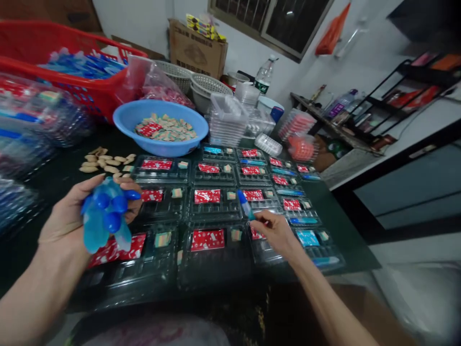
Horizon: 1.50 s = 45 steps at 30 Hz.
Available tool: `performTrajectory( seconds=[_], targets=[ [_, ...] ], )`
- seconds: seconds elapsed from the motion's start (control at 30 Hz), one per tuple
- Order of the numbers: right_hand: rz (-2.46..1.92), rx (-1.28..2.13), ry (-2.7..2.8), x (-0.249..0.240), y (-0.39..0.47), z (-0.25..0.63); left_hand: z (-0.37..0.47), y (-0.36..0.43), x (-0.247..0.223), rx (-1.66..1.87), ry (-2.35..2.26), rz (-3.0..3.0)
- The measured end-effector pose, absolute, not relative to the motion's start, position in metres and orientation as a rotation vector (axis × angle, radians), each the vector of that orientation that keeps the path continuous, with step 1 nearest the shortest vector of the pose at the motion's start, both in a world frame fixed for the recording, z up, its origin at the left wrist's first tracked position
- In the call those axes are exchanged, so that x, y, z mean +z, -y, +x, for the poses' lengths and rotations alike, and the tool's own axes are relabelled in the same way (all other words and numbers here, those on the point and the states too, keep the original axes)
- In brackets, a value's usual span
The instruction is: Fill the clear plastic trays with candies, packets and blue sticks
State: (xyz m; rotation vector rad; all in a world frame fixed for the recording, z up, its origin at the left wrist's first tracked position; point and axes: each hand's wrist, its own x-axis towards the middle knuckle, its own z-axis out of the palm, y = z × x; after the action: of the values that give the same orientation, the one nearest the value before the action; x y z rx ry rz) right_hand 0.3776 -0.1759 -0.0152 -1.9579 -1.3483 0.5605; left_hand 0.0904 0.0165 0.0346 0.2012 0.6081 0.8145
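My left hand (pixel 65 216) is closed round a bunch of blue pen-shaped sticks (pixel 108 206), with dark blue rounded ends and lighter translucent bodies. My right hand (pixel 272 230) pinches one blue stick (pixel 245 204), tilted, above a clear plastic tray (pixel 266 250) at the right of the front row. Rows of clear compartment trays cover the table. Many carry a red patterned packet (pixel 208 240) and a small pastel striped block (pixel 236 235). Trays along the right side also hold a blue stick (pixel 326 261) each; one has a blue packet (pixel 307 238).
A blue basin (pixel 122 126) of striped blocks stands behind the trays, beside scattered peanuts (pixel 104 163). Behind it is a red basket (pixel 108 93) of blue sticks. Stacked filled trays (pixel 43 115) crowd the left. Empty clear containers (pixel 226 120) and a water bottle (pixel 265 74) stand farther back.
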Motion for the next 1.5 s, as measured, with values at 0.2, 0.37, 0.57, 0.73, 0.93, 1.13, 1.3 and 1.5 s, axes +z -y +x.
performTrajectory(
  seconds=[0.2,0.37,0.57,0.73,0.93,1.13,1.3,1.5],
  targets=[
    [-2.434,-0.147,1.546,-0.021,0.18,0.453,0.088,-0.022,0.015,0.783,-0.318,0.204],
    [-2.52,-0.288,1.66,-0.019,0.152,0.472,0.092,-0.02,0.012,0.766,-0.403,0.272],
    [-2.539,-0.401,1.841,-0.022,0.1,0.48,0.096,-0.016,0.013,0.699,-0.489,0.335],
    [-2.531,-0.368,1.929,-0.023,0.082,0.485,0.098,-0.014,0.011,0.707,-0.523,0.346],
    [-2.43,-0.241,1.817,-0.02,0.086,0.468,0.109,-0.004,0.02,0.711,-0.551,0.277],
    [-1.903,0.475,1.679,0.002,0.085,0.355,0.125,0.009,0.025,0.696,-0.622,0.252],
    [-1.486,0.988,1.457,0.023,0.085,0.271,0.129,0.018,0.019,0.685,-0.635,0.258],
    [-1.586,0.904,1.438,0.019,0.089,0.26,0.129,0.025,0.016,0.755,-0.767,0.302]
  ],
)
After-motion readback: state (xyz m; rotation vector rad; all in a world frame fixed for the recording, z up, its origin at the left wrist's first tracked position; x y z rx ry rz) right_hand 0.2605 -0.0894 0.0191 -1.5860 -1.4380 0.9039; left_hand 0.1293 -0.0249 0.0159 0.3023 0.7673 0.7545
